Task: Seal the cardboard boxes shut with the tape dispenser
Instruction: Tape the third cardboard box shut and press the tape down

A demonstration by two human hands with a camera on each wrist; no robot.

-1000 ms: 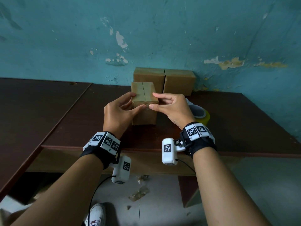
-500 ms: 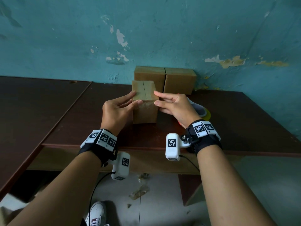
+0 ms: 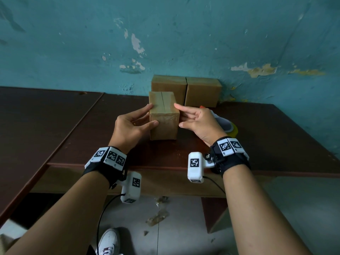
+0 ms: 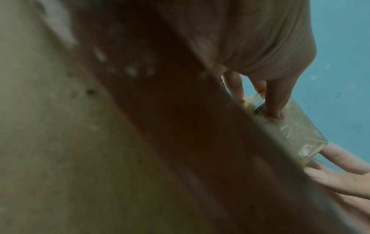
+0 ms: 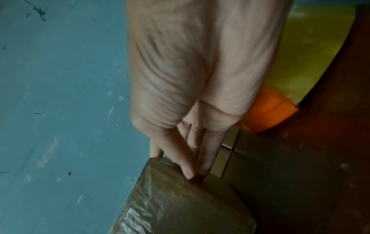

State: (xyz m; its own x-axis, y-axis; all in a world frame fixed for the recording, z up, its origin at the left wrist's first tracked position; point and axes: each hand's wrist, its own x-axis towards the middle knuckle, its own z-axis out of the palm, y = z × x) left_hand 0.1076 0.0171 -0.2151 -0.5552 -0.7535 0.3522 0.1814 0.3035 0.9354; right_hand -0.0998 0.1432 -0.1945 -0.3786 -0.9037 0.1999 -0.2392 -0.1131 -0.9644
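No readable writing anywhere; only black-and-white square markers on the wrist bands (image 3: 111,157). Centre frame in the head view, the front cardboard box (image 3: 163,116) stands upright on the dark table (image 3: 266,137), flaps closed with a bare centre seam, clear tape wrinkled on its near face. Left hand (image 3: 128,126) holds its left side, fingers straight, thumb pressed on the near face. Right hand (image 3: 198,122) touches the right side with straight, spread fingers. Tape dispenser (image 3: 225,125), orange with a yellowish roll, lies just right, partly hidden. Two more boxes (image 3: 202,92) sit behind against the teal wall (image 3: 184,34); contents not visible.
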